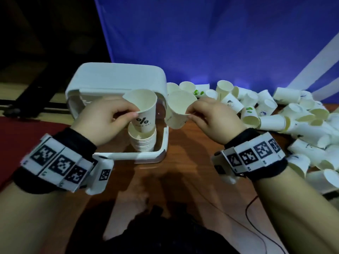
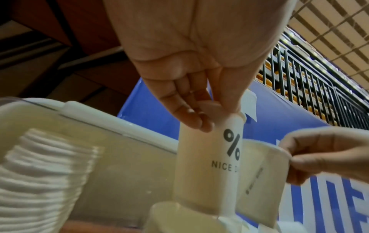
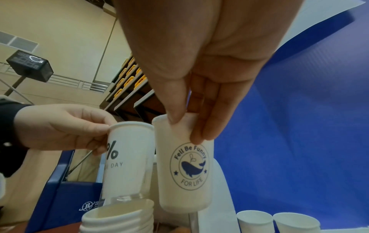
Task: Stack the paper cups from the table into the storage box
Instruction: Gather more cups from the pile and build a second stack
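Note:
My left hand (image 1: 117, 114) pinches the rim of a white paper cup (image 1: 145, 110) printed with a percent sign (image 2: 231, 145), held upright just above a stack of nested cups (image 1: 142, 141) in the white storage box (image 1: 128, 156). My right hand (image 1: 200, 112) pinches the rim of a second cup (image 1: 177, 110), the one with a blue whale logo (image 3: 189, 167), over the box's right wall. A second stack (image 2: 46, 170) stands further left inside the box. Many loose cups (image 1: 275, 114) lie heaped on the table at right.
The box's lid (image 1: 117, 77) stands open at the back. A blue backdrop (image 1: 220, 43) rises behind the wooden table (image 1: 192, 171). A thin black cable (image 1: 249, 208) runs across the table near me. Dark floor lies to the left.

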`<state>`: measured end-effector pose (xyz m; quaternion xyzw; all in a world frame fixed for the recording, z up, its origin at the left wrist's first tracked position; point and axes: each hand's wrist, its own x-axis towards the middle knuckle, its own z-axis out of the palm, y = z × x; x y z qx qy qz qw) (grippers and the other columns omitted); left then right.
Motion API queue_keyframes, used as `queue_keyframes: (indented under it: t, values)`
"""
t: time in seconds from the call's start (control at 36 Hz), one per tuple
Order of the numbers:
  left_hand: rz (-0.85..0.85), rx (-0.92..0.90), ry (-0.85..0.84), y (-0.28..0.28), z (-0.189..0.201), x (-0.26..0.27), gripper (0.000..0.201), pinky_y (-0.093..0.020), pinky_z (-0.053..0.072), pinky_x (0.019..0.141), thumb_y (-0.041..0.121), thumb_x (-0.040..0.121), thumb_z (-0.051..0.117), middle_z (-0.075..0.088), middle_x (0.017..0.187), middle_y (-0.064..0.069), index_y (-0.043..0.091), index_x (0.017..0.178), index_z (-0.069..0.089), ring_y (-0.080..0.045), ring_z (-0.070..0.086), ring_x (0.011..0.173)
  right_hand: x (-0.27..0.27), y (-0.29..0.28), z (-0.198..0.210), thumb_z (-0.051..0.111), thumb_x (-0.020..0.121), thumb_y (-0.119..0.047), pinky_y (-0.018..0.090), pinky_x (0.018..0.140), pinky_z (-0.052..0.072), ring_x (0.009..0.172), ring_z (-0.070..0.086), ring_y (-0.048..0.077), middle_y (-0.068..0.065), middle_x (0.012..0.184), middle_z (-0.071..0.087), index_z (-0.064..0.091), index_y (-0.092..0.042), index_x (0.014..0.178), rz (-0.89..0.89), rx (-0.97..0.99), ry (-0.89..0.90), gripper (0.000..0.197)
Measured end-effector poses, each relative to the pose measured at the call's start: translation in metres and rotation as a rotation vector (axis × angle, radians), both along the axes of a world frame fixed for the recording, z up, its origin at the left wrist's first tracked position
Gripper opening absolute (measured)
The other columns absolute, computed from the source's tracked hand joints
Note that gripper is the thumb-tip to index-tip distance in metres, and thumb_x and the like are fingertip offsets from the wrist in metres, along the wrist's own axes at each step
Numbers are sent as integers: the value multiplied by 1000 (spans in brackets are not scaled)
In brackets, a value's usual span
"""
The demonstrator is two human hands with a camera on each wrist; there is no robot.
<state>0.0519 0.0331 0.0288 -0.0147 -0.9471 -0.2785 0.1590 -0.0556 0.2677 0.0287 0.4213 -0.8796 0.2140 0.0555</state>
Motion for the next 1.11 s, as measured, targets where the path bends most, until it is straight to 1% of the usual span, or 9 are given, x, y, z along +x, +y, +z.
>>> queue_keyframes:
  t: [0.11,0.25,0.39,0.53,0.61,0.69,0.83,1.0,1.11]
  values:
    - [-31,-8,-32,-12,-15,3,47,-35,46,78,50,76,40,63,87,5,17,90,71,-17,58,89,8,-13,0,57,89,-16,19,70,29,93,56,23,7,96,62,64,-8,98,-24,-11,22,14]
    - [-46,-7,-100,-14,-41,-2,37,-27,40,80,38,78,48,69,96,-1,15,92,73,-17,59,96,12,-17,6,58,87,-16,33,73,44,87,58,25,7,90,63,65,-7,93,-42,-46,30,12]
    - [-55,-11,-179,-13,-71,-5,16,-35,40,97,26,83,64,61,111,0,18,95,73,-19,53,107,15,-21,12,53,86,-20,18,70,34,83,50,9,-3,86,58,65,-10,95,-57,-139,58,18]
    - [129,106,-151,-11,-88,-7,76,-46,26,112,29,63,81,27,146,-6,16,127,44,-27,31,132,22,-41,12,51,86,-18,17,71,34,79,46,7,4,87,64,67,-9,92,68,-126,33,19]
    - [109,332,-243,-10,-94,-12,98,-41,30,109,23,60,84,32,144,-8,13,137,24,-23,36,131,26,-56,5,50,86,-19,28,76,44,85,58,19,6,89,65,67,-9,94,130,-35,-6,21]
    - [68,403,-308,-6,-98,-16,95,-35,36,104,20,61,84,46,135,-7,15,137,27,-23,46,123,27,-70,-6,47,88,-22,41,80,49,95,60,28,10,97,65,66,-8,98,178,96,-30,26]
    - [86,424,-306,-3,-102,-15,86,-27,34,99,19,65,81,47,134,-6,14,135,33,-18,45,121,27,-85,-34,46,93,-19,36,91,44,109,54,26,7,117,59,63,-14,112,138,417,-148,26]
    - [169,195,-265,-2,-87,-5,101,-40,22,113,30,66,79,27,148,-11,18,145,18,-26,25,137,27,-71,-41,45,95,-21,31,93,43,118,50,21,4,130,51,57,-15,123,165,307,-164,31]
    - [162,122,-97,16,-59,0,80,-39,24,110,38,70,69,35,141,-13,14,139,35,-28,30,133,23,-28,-27,48,93,-21,32,87,44,113,53,22,5,128,53,55,-17,125,108,200,-153,33]
